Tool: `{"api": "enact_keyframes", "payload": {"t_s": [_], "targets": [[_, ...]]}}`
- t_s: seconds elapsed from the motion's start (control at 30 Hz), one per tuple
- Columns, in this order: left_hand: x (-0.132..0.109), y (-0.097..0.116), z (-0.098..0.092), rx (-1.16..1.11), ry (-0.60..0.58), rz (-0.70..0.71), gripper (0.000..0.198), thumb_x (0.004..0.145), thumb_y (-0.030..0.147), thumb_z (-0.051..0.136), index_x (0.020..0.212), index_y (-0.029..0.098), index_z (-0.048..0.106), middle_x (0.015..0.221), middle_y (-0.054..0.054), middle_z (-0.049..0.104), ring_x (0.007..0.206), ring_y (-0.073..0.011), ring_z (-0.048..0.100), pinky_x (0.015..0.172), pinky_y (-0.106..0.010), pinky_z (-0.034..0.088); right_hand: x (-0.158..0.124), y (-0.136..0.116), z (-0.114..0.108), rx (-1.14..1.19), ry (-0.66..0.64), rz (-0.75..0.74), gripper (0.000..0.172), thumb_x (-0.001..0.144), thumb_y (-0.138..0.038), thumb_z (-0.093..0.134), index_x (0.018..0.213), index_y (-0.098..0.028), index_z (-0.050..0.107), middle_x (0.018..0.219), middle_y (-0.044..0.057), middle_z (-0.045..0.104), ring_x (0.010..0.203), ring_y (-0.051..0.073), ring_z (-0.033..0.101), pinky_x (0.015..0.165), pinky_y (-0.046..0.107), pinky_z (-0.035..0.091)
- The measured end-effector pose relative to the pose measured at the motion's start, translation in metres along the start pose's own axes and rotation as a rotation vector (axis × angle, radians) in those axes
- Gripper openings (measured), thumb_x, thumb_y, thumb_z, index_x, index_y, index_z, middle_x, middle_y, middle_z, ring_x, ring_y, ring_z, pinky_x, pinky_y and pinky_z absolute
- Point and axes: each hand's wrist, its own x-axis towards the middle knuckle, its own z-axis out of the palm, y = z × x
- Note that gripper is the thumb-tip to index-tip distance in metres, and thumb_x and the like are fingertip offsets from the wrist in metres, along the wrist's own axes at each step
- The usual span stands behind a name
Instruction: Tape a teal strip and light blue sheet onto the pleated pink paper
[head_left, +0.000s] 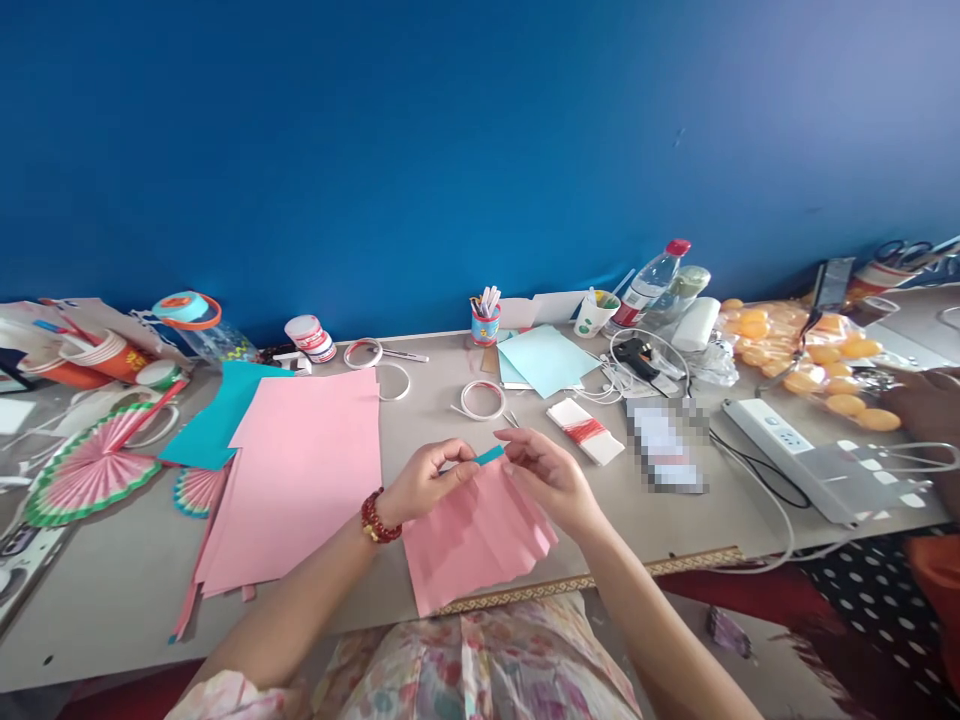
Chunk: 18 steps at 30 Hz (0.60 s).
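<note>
My left hand [426,480] and my right hand [546,470] meet over a pleated pink paper sheet [472,545] at the table's front edge. Both hands pinch a small teal paper strip [489,456] between thumb and fingers, one at each end. A red bead bracelet [375,520] sits on my left wrist. The pleated sheet lies under both hands and fans out toward me.
A stack of flat pink paper [300,470] and teal paper [221,415] lie to the left, beside finished paper fans [90,465]. Tape rolls [482,398], a pen cup [485,322], light blue sheets [547,360], a bottle [651,280], a power strip [780,440] and orange balls [825,370] crowd the back and right.
</note>
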Motion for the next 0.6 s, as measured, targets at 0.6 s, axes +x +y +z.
{"api": "enact_keyframes", "payload": {"t_s": [0.6], "targets": [[-0.011,0.042,0.003,-0.036,0.054,0.118,0.021,0.093,0.035,0.058,0.082,0.017,0.059,0.081,-0.002,0.061,0.077,-0.0144,0.055,0.075,-0.027,0.044,-0.019,-0.04,0.006,-0.123,0.045,-0.17,0.031,0.091,-0.022,0.055,0.122,-0.021,0.055,0.081,0.002,0.067,0.068,0.013,0.062,0.054,0.021,0.046]]}}
